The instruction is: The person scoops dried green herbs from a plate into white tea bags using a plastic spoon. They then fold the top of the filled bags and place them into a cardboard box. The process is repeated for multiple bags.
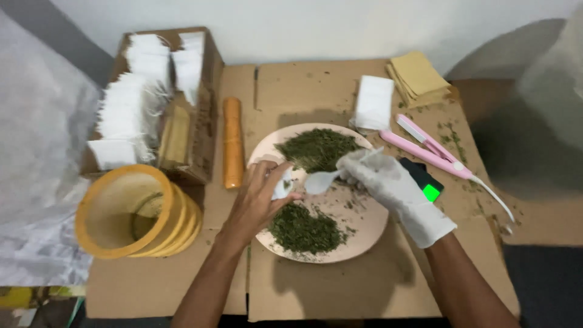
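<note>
My bare left hand (258, 197) holds a small white paper sachet (283, 184) over a pale pink plate (370, 225). My right hand (395, 188), in a white glove, holds a white plastic spoon (320, 180) with its bowl right beside the sachet's mouth. Two heaps of dried green herb lie on the plate: one at the far side (317, 147), one at the near side (302, 228).
A cardboard box of white sachets (146, 91) stands at the far left, a tilted yellow tub (130, 209) in front of it. An orange cylinder (232, 143), a white sachet stack (374, 102), tan envelopes (419, 78), a pink heat sealer (425, 149) and a small black scale (425, 180) surround the plate.
</note>
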